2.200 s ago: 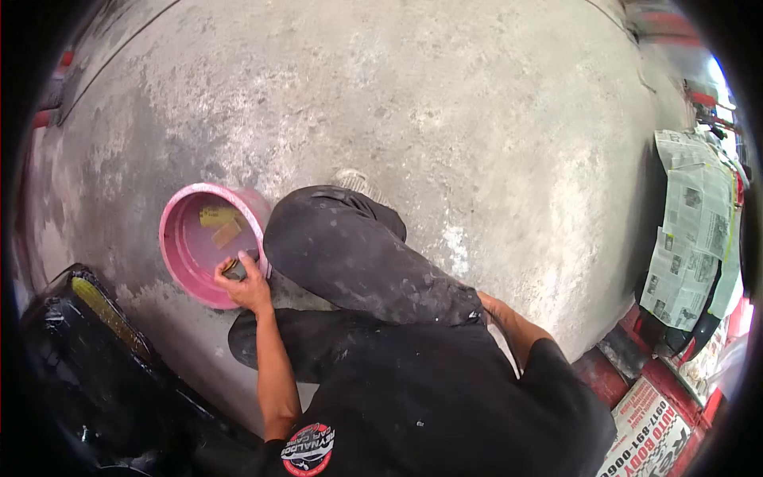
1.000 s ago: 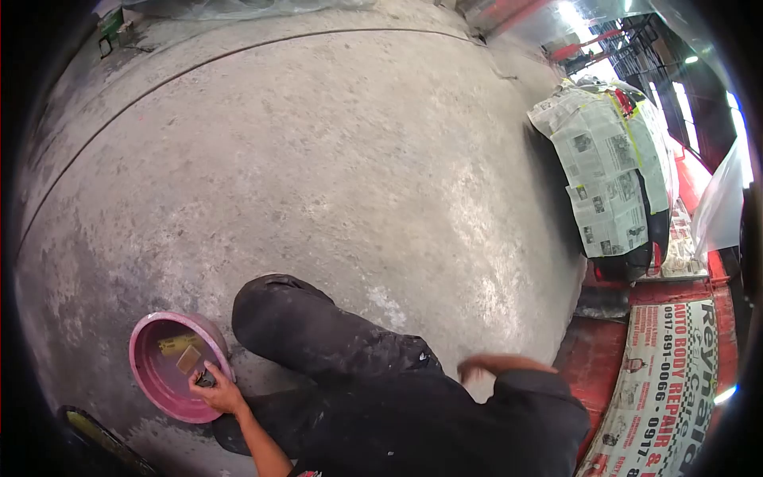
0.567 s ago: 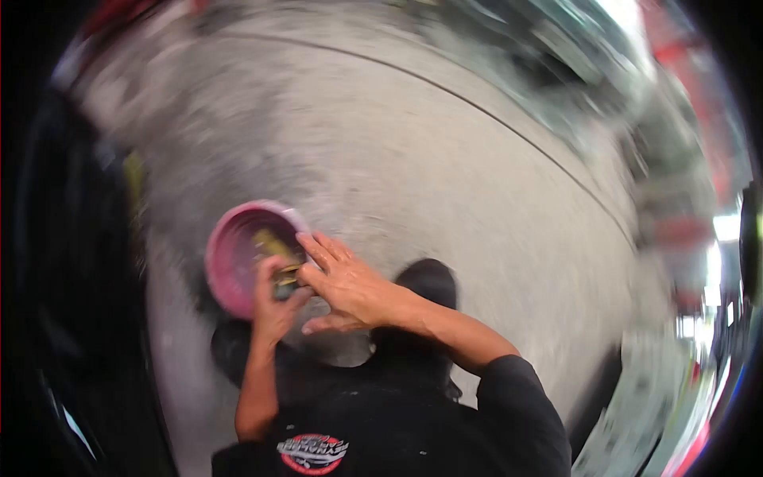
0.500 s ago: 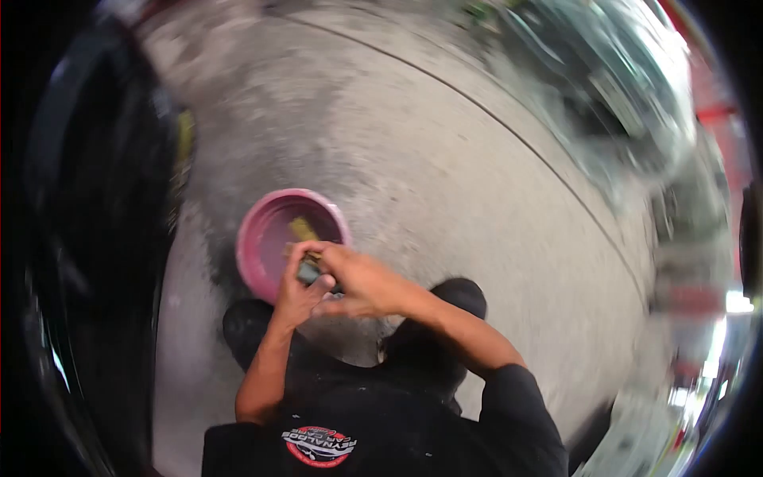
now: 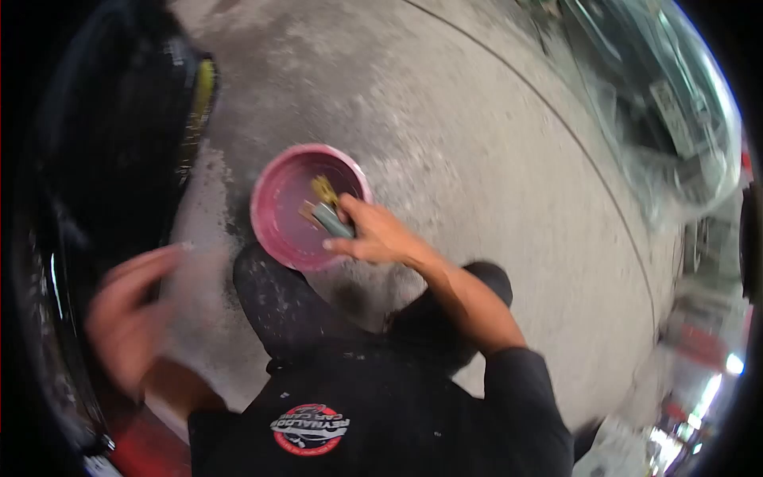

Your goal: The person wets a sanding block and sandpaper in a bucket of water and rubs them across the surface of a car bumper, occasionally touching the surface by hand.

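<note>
A pink basin [image 5: 274, 199] sits on the concrete floor in front of my knee, with yellowish pieces [image 5: 323, 188] lying inside it. My right hand [image 5: 375, 236] reaches over the basin's near rim and grips a small dark grey block [image 5: 332, 219] that pokes into the basin. My left hand [image 5: 131, 310] is off to the left, blurred by motion, fingers spread and holding nothing, close to a black glossy car panel [image 5: 95, 143].
The black panel, with a yellow strip [image 5: 203, 91] along its edge, fills the left side. A plastic-covered object [image 5: 675, 111] stands at the upper right. My dark trousers [image 5: 294, 306] and black shirt fill the lower middle. Bare concrete floor [image 5: 477, 159] lies beyond the basin.
The grey block passed from my left hand to my right hand at the basin. My left hand swung away to the left toward the black panel. The view turned left.
</note>
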The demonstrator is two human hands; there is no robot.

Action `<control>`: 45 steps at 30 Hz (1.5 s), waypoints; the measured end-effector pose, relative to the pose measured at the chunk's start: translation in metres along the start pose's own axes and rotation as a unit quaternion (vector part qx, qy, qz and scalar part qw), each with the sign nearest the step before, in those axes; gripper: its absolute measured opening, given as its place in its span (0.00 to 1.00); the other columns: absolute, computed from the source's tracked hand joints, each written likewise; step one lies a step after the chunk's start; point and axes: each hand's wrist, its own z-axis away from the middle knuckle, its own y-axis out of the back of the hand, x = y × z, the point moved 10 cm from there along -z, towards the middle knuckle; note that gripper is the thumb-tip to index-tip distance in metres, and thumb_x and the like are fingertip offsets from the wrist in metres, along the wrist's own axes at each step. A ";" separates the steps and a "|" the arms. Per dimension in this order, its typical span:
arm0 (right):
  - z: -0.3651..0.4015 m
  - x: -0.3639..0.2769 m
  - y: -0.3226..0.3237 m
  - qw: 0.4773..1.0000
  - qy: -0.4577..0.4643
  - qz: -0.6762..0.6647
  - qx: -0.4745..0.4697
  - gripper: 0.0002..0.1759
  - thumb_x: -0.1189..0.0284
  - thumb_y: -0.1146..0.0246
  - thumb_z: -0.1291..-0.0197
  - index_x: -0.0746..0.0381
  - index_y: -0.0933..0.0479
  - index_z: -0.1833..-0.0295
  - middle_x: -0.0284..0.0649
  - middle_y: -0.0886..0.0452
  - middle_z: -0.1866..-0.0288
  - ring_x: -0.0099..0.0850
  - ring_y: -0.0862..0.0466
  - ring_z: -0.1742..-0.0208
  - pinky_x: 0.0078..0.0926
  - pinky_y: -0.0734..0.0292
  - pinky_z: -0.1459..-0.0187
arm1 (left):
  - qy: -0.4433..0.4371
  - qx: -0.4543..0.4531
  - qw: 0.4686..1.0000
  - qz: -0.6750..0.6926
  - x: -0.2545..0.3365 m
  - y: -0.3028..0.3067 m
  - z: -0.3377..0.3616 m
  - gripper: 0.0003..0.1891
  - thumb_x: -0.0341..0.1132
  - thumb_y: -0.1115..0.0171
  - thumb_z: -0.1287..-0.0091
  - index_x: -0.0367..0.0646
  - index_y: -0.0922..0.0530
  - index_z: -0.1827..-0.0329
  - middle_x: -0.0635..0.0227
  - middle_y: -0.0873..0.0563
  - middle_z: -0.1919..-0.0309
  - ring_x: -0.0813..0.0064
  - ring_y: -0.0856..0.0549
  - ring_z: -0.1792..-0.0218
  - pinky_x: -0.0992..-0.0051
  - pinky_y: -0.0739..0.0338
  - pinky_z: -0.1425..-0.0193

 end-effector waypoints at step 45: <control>-0.030 -0.041 0.001 0.968 0.146 0.095 0.182 0.26 0.70 0.29 0.55 0.66 0.28 0.50 0.53 0.21 0.55 0.52 0.15 0.56 0.50 0.19 0.58 | 0.466 0.078 0.570 0.672 -0.163 -0.222 0.214 0.14 0.43 0.45 0.23 0.41 0.22 0.62 0.59 0.13 0.66 0.74 0.14 0.67 0.74 0.23 0.67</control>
